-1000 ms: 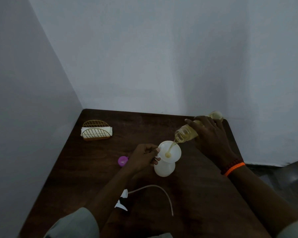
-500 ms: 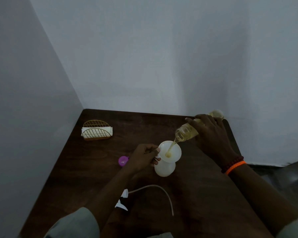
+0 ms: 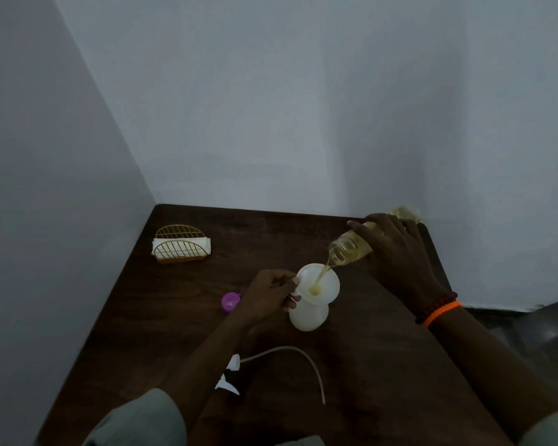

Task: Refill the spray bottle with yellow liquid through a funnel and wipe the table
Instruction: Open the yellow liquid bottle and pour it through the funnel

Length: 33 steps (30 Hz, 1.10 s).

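Observation:
A white spray bottle body (image 3: 308, 316) stands upright mid-table with a white funnel (image 3: 331, 280) seated in its neck. My left hand (image 3: 268, 296) pinches the funnel's left rim. My right hand (image 3: 397, 252) grips a clear bottle of yellow liquid (image 3: 348, 251), tilted mouth-down to the left above the funnel. A thin yellow stream (image 3: 323, 274) runs into the funnel, where a small pool sits at the centre. The spray head (image 3: 229, 376) with its long white dip tube (image 3: 303, 357) lies on the table near me.
A purple cap (image 3: 230, 301) lies left of my left hand. A gold wire napkin holder (image 3: 181, 247) with white napkins stands at the far left. The dark wooden table (image 3: 174, 333) sits in a corner, walls behind and to the left; its right edge drops to the floor.
The pour goes on much as before. My right hand has lifted the clear bottle's far end slightly higher. My left hand and the funnel have stayed where they were.

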Available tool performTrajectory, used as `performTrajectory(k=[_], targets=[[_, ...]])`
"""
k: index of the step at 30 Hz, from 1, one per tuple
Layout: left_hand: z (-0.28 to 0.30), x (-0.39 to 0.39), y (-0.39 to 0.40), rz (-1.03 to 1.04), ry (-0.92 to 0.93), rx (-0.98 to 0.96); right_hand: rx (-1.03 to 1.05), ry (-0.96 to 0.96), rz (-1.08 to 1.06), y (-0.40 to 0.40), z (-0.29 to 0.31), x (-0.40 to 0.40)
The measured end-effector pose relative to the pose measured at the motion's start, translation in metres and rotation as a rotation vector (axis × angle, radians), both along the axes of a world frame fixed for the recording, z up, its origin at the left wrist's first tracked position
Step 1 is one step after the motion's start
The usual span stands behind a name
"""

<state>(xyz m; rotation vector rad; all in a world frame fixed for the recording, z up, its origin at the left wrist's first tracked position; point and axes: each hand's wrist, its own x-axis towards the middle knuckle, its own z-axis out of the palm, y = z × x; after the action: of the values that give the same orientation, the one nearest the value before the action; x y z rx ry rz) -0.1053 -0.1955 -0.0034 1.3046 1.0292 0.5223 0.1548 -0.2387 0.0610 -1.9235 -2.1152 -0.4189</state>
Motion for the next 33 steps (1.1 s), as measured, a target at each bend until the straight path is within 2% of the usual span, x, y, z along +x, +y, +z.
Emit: performTrajectory(k=[33], targets=[[-0.003,0.0004,0.003,-0.01,0.028,0.027,0.014,0.011,-0.01,-0.0007,0.0046,-0.0006]])
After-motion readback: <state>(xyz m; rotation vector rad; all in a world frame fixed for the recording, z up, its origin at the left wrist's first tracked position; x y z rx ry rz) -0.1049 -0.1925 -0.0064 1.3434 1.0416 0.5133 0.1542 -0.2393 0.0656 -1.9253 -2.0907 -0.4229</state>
